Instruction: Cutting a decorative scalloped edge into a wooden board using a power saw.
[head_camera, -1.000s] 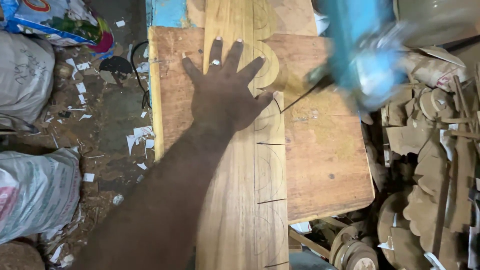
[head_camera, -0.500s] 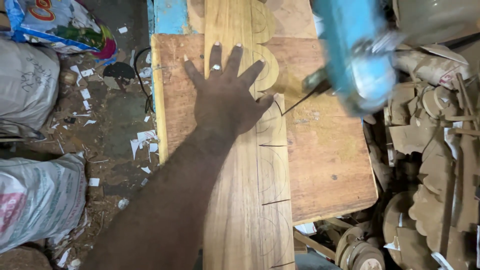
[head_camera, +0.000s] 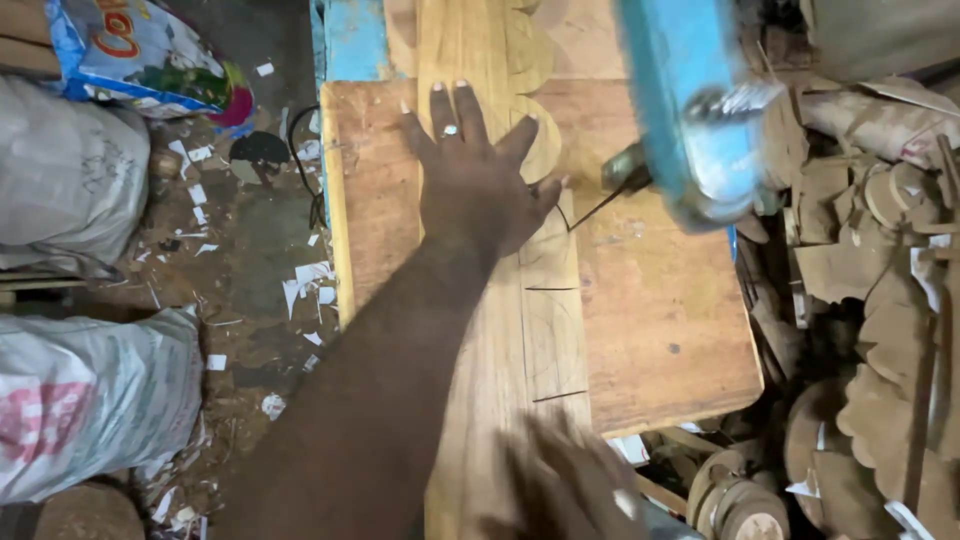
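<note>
left hand (head_camera: 470, 185) spread flat on the plank (head_camera: 500, 330) mid-counter (head_camera: 660, 330); right hand (head_camera: 570, 490) blurred, grip unclear. keep fingers off the blade (head_camera: 600, 205).

The long wooden plank (head_camera: 500, 330) is pale honey-tan with fine straight grain, crossed by thin dark pencil lines and curved outlines. The table top (head_camera: 660, 330) under it is a warmer orange-brown, speckled with a few dark spots. The saw arm (head_camera: 690, 110) is bright sky-blue with a dull silver metal part. A silver ring (head_camera: 450, 130) shines on one finger. The sacks (head_camera: 80, 410) are off-white, one printed in faded red. The cut wooden shapes (head_camera: 880, 330) are dusty grey-brown.
</note>
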